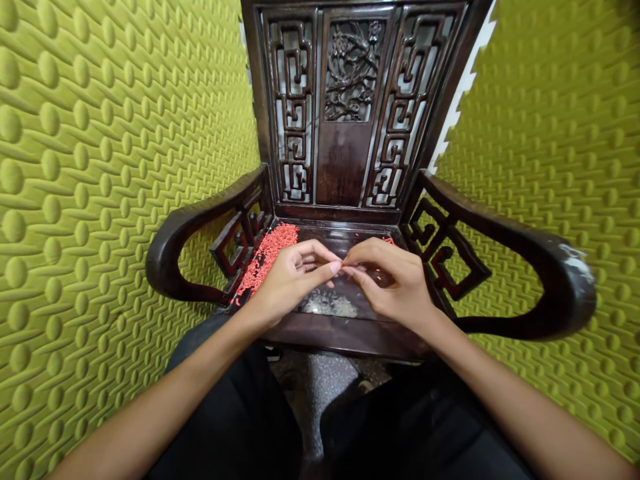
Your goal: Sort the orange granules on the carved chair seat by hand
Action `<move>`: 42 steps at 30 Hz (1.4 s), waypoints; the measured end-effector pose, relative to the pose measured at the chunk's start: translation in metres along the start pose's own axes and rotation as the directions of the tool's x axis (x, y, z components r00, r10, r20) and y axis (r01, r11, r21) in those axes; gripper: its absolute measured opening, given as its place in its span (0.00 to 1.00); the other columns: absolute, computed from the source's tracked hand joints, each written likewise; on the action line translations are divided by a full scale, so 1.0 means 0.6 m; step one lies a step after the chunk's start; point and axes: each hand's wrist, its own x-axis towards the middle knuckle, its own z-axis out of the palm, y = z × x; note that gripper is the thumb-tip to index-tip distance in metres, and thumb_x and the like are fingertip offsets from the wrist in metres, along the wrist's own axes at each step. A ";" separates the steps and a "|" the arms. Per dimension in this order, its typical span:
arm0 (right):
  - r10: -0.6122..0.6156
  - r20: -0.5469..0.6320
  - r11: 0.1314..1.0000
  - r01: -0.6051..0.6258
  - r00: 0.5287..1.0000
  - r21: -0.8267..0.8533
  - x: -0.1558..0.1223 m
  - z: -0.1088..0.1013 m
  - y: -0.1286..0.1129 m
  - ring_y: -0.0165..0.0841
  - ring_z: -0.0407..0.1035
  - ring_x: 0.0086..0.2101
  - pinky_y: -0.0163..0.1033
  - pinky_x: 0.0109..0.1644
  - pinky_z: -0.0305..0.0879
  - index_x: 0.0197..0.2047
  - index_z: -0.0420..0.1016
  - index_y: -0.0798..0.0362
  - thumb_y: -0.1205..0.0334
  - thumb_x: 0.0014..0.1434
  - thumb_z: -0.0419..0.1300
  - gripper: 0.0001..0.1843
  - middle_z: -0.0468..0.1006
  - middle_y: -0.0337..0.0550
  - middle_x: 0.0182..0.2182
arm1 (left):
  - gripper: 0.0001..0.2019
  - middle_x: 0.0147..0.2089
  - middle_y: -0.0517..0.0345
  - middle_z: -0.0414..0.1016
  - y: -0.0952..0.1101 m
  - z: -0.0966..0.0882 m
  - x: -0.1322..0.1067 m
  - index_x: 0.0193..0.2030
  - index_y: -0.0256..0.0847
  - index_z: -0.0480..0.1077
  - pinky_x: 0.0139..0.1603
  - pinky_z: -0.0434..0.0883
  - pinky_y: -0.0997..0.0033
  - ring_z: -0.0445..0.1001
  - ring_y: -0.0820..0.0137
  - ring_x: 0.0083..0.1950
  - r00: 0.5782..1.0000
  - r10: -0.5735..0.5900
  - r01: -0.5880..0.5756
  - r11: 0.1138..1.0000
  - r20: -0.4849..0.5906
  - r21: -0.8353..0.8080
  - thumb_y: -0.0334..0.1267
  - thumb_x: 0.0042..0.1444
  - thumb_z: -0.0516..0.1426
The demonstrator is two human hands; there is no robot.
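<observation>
My left hand (303, 272) and my right hand (391, 275) meet fingertip to fingertip above the dark wooden chair seat (340, 238). Both are closed in a pinch, thumb against forefinger. Between the tips shows a tiny reddish bit, mostly hidden by the fingers and too small to name for certain. A heap of small red-orange pieces (278, 241) covers the seat's left side, just behind and left of my left hand. A few similar pieces (389, 240) lie on the right, partly hidden behind my right hand.
A carved chair back (345, 163) rises behind the seat. Curved armrests stand on the left (165, 250) and right (565, 287). Textured yellow-green walls (100, 200) close in on both sides. My legs in dark trousers (225, 413) are below, with speckled floor (325, 380) between them.
</observation>
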 end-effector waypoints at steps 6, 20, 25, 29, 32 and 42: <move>-0.058 0.026 0.998 0.059 0.998 -0.022 0.001 -0.008 0.004 0.34 0.76 0.37 0.41 0.42 0.75 0.43 0.77 0.52 0.74 0.65 0.61 0.08 0.81 0.45 0.37 | 0.12 0.37 0.57 0.78 0.000 -0.001 0.000 0.36 0.36 0.76 0.41 0.75 0.71 0.76 0.73 0.36 1.000 -0.021 0.021 1.000 -0.009 0.004 0.41 0.55 0.70; -0.109 0.053 0.990 0.113 0.993 -0.083 -0.001 -0.007 -0.002 0.34 0.77 0.39 0.40 0.43 0.77 0.44 0.77 0.53 0.75 0.65 0.60 0.09 0.81 0.49 0.38 | 0.14 0.37 0.57 0.77 0.000 -0.004 0.000 0.37 0.36 0.76 0.42 0.76 0.70 0.76 0.71 0.37 0.999 -0.043 0.043 0.998 0.005 0.049 0.44 0.55 0.70; -0.047 0.035 0.998 0.048 0.998 -0.051 0.003 -0.005 -0.009 0.34 0.77 0.37 0.40 0.40 0.77 0.40 0.77 0.53 0.73 0.65 0.60 0.07 0.81 0.47 0.36 | 0.13 0.36 0.57 0.77 0.001 -0.006 0.001 0.37 0.36 0.76 0.41 0.76 0.71 0.76 0.72 0.36 1.000 -0.021 0.020 0.998 0.018 0.051 0.43 0.55 0.70; -0.007 0.036 0.999 0.009 0.999 -0.041 0.004 -0.005 -0.013 0.34 0.77 0.36 0.40 0.40 0.77 0.39 0.78 0.52 0.72 0.65 0.60 0.07 0.81 0.46 0.35 | 0.13 0.36 0.57 0.77 0.001 -0.005 0.002 0.37 0.36 0.76 0.41 0.76 0.70 0.76 0.72 0.36 1.000 -0.027 0.026 0.998 0.013 0.061 0.43 0.55 0.70; 0.017 0.034 1.000 -0.016 0.999 -0.014 0.004 -0.004 -0.014 0.34 0.78 0.37 0.41 0.41 0.77 0.39 0.79 0.53 0.72 0.64 0.60 0.07 0.82 0.46 0.35 | 0.13 0.36 0.57 0.78 0.000 -0.005 0.002 0.37 0.35 0.76 0.42 0.75 0.70 0.76 0.72 0.35 1.000 -0.023 0.022 0.997 0.010 0.070 0.43 0.55 0.70; 0.044 0.030 0.997 -0.042 0.999 -0.067 0.008 -0.009 -0.016 0.41 0.79 0.49 0.50 0.54 0.77 0.50 0.81 0.50 0.64 0.65 0.66 0.10 0.84 0.51 0.47 | 0.13 0.36 0.56 0.78 -0.011 -0.008 0.005 0.36 0.36 0.76 0.42 0.76 0.69 0.77 0.70 0.36 1.000 -0.019 0.017 0.995 0.022 0.100 0.43 0.53 0.70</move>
